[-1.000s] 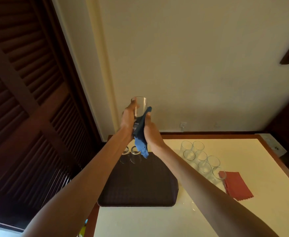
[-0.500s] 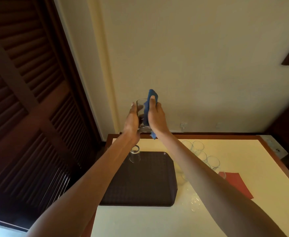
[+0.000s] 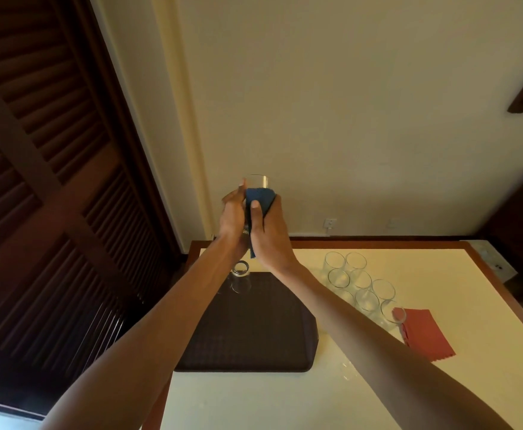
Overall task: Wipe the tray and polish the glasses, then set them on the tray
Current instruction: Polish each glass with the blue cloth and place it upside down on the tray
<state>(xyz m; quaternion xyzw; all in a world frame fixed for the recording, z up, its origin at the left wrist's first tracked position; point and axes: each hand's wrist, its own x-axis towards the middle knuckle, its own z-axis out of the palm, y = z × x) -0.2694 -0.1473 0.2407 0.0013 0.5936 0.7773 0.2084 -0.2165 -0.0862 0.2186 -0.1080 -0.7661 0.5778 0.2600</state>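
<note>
Above the table (image 3: 440, 383), the left hand (image 3: 233, 217) gripped a clear upright glass (image 3: 257, 180); the right hand (image 3: 269, 231), at its three o'clock, clutched a blue cloth (image 3: 258, 195) against it.

Clear glass (image 3: 257, 181) held upright, blue cloth (image 3: 259, 199) against it; dark tray (image 3: 254, 336) below.

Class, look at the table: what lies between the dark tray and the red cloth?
Clear glasses stand there on the table, beside the tray and red cloth; the head view shows it.

cream table (image 3: 285, 405) with tray (image 3: 254, 336), glasses (image 3: 361, 279), red cloth (image 3: 427, 335)
</note>
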